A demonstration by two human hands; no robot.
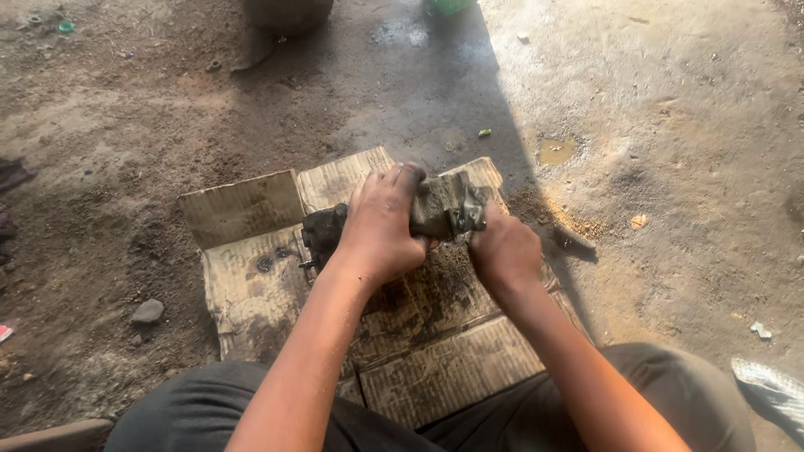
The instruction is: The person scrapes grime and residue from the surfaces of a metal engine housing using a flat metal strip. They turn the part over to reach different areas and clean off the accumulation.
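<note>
While both hands' grips clamped on grimy metal part (440,209): flattened cardboard (251,285) beneath, stone (147,312) aside.

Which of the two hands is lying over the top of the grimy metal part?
The left hand: it drapes over the grimy metal part, while the right hand grips its end from below.

flattened cardboard (251,293) and stone (147,312) on dirt floor (687,125).

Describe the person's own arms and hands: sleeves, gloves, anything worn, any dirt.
Both forearms are bare: no sleeves, gloves, watch or rings show. The left hand has dark grease on its fingertips. The right hand looks grimy too. Dark grey trousers cover the knees.
</note>
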